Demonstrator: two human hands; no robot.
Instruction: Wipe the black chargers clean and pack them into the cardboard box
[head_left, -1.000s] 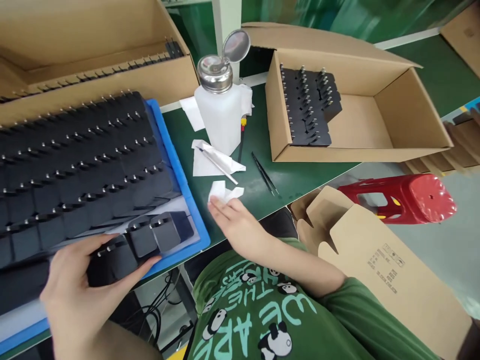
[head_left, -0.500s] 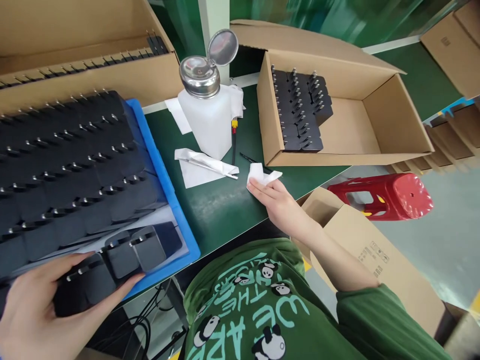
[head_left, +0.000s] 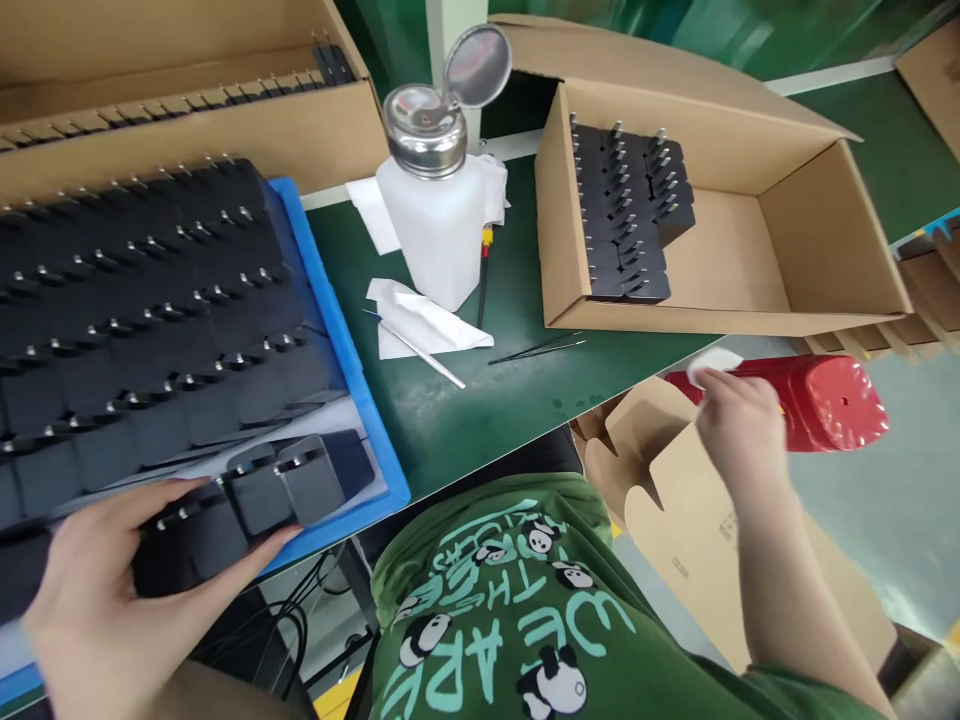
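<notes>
Black adapter row (head_left: pixel 261 502) sits along near edge of blue tray (head_left: pixel 364 400), long axis following it; left hand (head_left: pixel 112 575) grips its left end, thumb opposing fingers. Right hand (head_left: pixel 742 425) well off right, pinching white wipe (head_left: pixel 716 361).

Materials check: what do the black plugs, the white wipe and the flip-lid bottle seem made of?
Black plugs: probably plastic, matte to satin, judging by the soft sheen; their prongs glint like metal.
White wipe: paper or fabric, matte; blur hides its texture.
Flip-lid bottle: body likely plastic, cloudy white with a dull surface; cap looks like polished metal, from its mirror-like reflections.
</notes>
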